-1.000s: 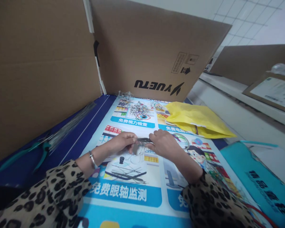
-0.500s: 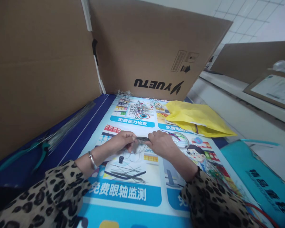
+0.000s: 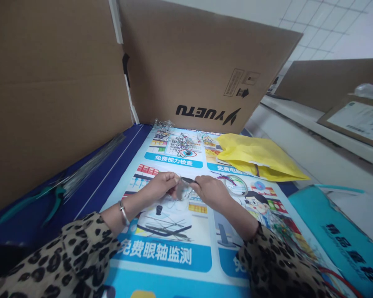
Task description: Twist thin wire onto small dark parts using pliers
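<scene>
Over the middle of the printed sheet [image 3: 161, 167], my two hands work close together. My right hand [image 3: 214, 191] is closed around a thin dark pointed tool [image 3: 187, 179], which looks like tweezers; its tip points towards the left fingers. With thumb and forefinger pressed together, my left hand [image 3: 163, 186] pinches what appears to be a thin wire [image 3: 186, 195]. Fine looped strands hang between the hands, too blurred to trace. Below them, several thin dark strips [image 3: 164, 227] lie on the sheet.
Tangled wires [image 3: 183, 141] lie at the back. A yellow bag [image 3: 257, 155] and a clear round dish [image 3: 236, 185] with coloured threads are to the right, with a teal packet [image 3: 332, 231] beyond. Teal-handled pliers [image 3: 54, 203] and straight wires [image 3: 93, 165] lie left. Cardboard [image 3: 202, 62] stands behind.
The dark tool's tip has tilted up towards the left fingers, and my right hand has shifted slightly down. The view has moved a little.
</scene>
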Action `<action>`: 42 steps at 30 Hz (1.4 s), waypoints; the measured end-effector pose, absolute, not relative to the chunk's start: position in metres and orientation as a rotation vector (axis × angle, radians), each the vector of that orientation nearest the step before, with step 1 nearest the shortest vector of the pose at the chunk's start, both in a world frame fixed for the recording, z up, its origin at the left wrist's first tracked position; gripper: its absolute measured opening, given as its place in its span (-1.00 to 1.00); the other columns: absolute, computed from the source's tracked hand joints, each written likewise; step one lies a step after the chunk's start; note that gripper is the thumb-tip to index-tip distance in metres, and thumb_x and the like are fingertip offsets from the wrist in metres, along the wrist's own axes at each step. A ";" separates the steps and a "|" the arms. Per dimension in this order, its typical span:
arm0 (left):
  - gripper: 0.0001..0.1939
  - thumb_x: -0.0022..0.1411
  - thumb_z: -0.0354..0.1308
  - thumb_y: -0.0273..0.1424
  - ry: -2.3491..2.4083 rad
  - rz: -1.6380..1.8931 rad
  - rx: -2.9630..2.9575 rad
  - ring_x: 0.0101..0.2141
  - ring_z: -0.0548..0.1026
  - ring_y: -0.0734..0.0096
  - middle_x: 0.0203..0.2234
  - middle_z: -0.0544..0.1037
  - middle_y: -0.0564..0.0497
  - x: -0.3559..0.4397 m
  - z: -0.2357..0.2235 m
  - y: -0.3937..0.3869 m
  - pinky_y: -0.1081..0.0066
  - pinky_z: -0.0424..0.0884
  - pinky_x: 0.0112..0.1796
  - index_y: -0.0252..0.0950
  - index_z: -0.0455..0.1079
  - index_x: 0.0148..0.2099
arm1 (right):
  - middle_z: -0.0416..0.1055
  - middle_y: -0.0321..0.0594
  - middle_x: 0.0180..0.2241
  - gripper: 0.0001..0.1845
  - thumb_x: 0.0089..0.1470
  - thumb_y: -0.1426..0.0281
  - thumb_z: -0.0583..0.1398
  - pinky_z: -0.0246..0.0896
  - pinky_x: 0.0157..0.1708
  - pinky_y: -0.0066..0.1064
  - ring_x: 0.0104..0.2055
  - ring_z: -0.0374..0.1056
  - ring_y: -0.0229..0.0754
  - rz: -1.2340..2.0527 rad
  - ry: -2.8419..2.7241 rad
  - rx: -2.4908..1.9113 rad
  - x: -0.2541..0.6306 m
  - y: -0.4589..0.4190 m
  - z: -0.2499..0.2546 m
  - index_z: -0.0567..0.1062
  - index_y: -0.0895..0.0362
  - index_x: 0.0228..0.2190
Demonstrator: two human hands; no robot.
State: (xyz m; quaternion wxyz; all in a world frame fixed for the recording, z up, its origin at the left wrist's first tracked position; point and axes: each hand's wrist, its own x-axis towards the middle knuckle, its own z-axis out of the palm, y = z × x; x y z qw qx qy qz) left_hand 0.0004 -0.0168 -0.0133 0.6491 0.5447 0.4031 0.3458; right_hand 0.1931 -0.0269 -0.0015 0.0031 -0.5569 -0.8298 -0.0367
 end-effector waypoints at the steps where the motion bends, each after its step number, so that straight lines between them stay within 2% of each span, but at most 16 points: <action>1: -0.79 0.06 0.08 -0.30 0.925 0.793 1.238 -0.71 0.36 0.59 -0.67 0.34 0.15 0.001 -0.013 -0.017 0.54 0.25 -0.61 -0.38 0.28 -0.40 | 0.41 -0.20 -0.34 -0.57 0.19 0.14 -0.19 -0.01 -0.42 -0.44 -0.27 0.31 -0.19 -0.117 -2.573 -1.762 0.194 -0.027 -0.002 0.34 0.10 -0.32; 6: -0.82 0.07 0.06 -0.33 0.976 0.823 1.304 -0.70 0.36 0.57 -0.68 0.34 0.14 0.001 -0.013 -0.018 0.54 0.24 -0.61 -0.38 0.29 -0.38 | 0.37 -0.19 -0.31 -0.59 0.18 0.14 -0.17 -0.02 -0.41 -0.45 -0.23 0.26 -0.19 -0.170 -2.492 -1.751 0.196 -0.026 -0.004 0.35 0.10 -0.33; 17: -0.78 0.13 0.02 -0.26 0.977 0.817 1.469 -0.65 0.37 0.53 -0.67 0.37 0.11 -0.002 -0.017 -0.018 0.52 0.24 -0.58 -0.35 0.29 -0.37 | 0.33 -0.13 -0.34 -0.63 0.15 0.17 -0.07 0.01 -0.22 -0.37 -0.21 0.17 -0.15 -0.299 -2.533 -1.448 0.202 -0.025 -0.010 0.39 0.16 -0.36; 26: -0.74 0.15 0.03 -0.23 0.740 0.612 1.448 -0.57 0.39 0.50 -0.65 0.45 0.03 -0.013 -0.012 -0.015 0.49 0.22 -0.47 -0.35 0.32 -0.33 | 0.32 -0.13 -0.35 -0.62 0.15 0.18 -0.07 0.00 -0.24 -0.37 -0.23 0.15 -0.16 -0.248 -2.565 -1.251 0.209 -0.023 -0.007 0.39 0.17 -0.36; 30: -0.77 0.16 0.03 -0.25 0.735 0.596 1.468 -0.56 0.39 0.48 -0.64 0.47 0.01 -0.015 -0.013 -0.013 0.47 0.23 -0.44 -0.34 0.30 -0.34 | 0.31 -0.12 -0.36 -0.60 0.13 0.14 -0.06 -0.03 -0.25 -0.36 -0.25 0.13 -0.15 -0.340 -2.636 -1.210 0.209 -0.025 -0.005 0.40 0.17 -0.40; 42: -0.77 0.15 0.02 -0.25 0.762 0.526 1.472 -0.57 0.37 0.49 -0.67 0.45 0.04 -0.014 -0.006 -0.018 0.49 0.19 -0.47 -0.33 0.31 -0.36 | 0.29 -0.13 -0.41 -0.54 0.13 0.09 -0.09 -0.13 -0.31 -0.33 -0.29 0.09 -0.13 -0.544 -2.683 -1.185 0.205 -0.028 0.004 0.41 0.15 -0.42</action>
